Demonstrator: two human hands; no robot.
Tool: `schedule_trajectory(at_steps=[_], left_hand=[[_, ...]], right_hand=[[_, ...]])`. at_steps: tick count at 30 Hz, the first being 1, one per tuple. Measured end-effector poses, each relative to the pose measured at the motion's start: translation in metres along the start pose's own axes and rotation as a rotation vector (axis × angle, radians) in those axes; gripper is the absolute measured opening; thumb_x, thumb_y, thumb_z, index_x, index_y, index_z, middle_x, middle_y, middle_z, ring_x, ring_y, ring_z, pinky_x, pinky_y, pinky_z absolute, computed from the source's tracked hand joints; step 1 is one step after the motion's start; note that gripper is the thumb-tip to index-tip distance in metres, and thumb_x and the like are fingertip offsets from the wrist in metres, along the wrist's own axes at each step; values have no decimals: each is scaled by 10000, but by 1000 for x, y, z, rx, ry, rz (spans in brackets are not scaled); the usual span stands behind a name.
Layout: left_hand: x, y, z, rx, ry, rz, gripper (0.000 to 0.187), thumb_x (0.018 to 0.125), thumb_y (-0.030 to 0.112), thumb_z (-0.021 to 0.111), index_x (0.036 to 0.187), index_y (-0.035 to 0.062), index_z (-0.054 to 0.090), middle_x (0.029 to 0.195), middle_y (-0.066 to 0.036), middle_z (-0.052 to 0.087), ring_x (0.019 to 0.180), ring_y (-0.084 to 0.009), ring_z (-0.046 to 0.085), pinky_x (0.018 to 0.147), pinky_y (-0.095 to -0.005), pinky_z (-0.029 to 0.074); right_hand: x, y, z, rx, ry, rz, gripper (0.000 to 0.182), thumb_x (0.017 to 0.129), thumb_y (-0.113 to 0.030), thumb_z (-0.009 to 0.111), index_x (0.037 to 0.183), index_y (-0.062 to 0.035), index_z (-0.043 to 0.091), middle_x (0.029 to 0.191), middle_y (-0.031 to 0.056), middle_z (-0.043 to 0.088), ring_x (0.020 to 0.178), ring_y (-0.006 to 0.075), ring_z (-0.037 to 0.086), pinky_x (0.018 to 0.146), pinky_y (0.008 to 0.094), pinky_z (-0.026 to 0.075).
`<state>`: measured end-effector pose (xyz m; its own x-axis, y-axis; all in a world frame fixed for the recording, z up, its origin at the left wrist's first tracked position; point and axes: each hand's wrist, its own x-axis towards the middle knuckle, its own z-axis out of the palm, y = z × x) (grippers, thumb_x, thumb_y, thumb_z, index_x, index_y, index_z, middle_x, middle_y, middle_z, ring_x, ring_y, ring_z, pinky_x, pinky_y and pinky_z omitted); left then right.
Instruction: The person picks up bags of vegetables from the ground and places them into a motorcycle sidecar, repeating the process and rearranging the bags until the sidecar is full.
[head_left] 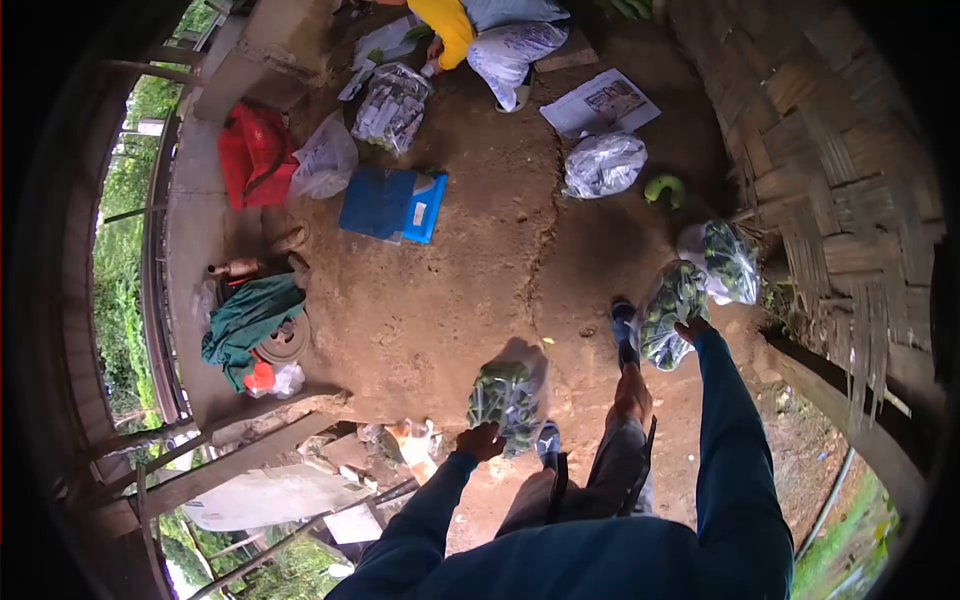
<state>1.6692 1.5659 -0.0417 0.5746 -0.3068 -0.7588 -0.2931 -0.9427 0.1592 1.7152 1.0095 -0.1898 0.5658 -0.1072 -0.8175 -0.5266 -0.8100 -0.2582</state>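
Observation:
My left hand [482,442] is closed on the top of a clear plastic bag of green produce [500,395], which hangs low over the dirt floor beside my left foot. With my right hand [692,328] I grip a second clear plastic bag of green produce [668,305], in front of my right foot. Just beyond that one stands another filled clear bag [730,262], close by the woven wall. The kind of produce is too small to make out.
A person in a yellow sleeve [445,30] sits at the far side near a clear bag [393,108]. Around the floor lie a blue folder [380,203], a red bag [252,155], newspaper [603,103] and a green curved vegetable [664,190]. A cat [413,447] is by my left side.

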Motion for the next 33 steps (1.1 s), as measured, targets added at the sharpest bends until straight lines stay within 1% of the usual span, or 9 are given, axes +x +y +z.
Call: schedule_trajectory(at_steps=[6,8,18,20,22,23,25,29,33], left_hand=[[-117,-117,153,-161,-104,-199,526,747,506,478,970,36,556,935,-212,594,913,-349,569,758,-456,440],[-154,-173,207,-158,-297,-191,586,750,536,481,1018,21,560,995,-214,583,959,-350,552,816,-432,423],[-310,-260,332,-411,-230,-560,706,712,606,454,1020,-17,579,1048,-227,567,1046,-342,514,852,-406,410],[-326,-275,326,-350,-432,-268,649,726,545,463,1107,26,536,1031,-210,579,1015,-344,530,814,-414,426],[-333,-279,336,-245,-87,210,433,737,318,529,1115,105,532,934,-171,607,857,-320,584,739,-404,449],[-332,-293,334,-404,261,538,440,860,352,368,1160,54,490,1113,-146,543,957,-282,545,806,-451,434],[-310,-286,325,-306,-209,83,425,832,343,402,1141,66,495,1074,-134,553,908,-283,547,768,-442,440],[-233,-288,310,-69,-342,161,404,776,326,468,1102,90,504,995,-108,572,811,-284,553,692,-422,451],[-185,-251,279,249,-421,293,396,720,308,535,1064,114,513,916,-83,591,715,-286,558,617,-403,463]], right_hand=[[-188,37,172,181,181,248,687,731,-565,489,1128,-4,510,1218,272,415,1126,402,404,973,414,317],[-243,33,202,520,320,421,706,706,-516,597,1188,-20,453,1141,180,508,886,307,556,590,471,506],[-497,68,390,1810,98,648,289,708,-370,572,891,-150,533,668,51,528,428,162,436,352,285,367],[-540,30,449,1908,159,712,284,670,-329,600,864,-152,491,680,33,509,398,161,383,349,267,334],[-565,15,520,2216,110,867,376,665,-367,618,920,-159,437,680,42,445,402,175,339,356,265,315],[-571,6,553,2255,149,886,425,661,-399,621,929,-145,413,670,47,407,409,183,325,360,273,312],[-592,-3,642,2361,216,1024,502,648,-455,626,928,-115,384,677,55,360,422,200,321,368,296,318],[-632,-58,782,2479,352,1032,533,686,-478,589,989,-66,438,746,149,517,497,329,479,383,420,392],[-680,-160,883,2931,547,901,441,683,-452,579,884,-80,454,621,99,426,481,264,410,420,393,357]])
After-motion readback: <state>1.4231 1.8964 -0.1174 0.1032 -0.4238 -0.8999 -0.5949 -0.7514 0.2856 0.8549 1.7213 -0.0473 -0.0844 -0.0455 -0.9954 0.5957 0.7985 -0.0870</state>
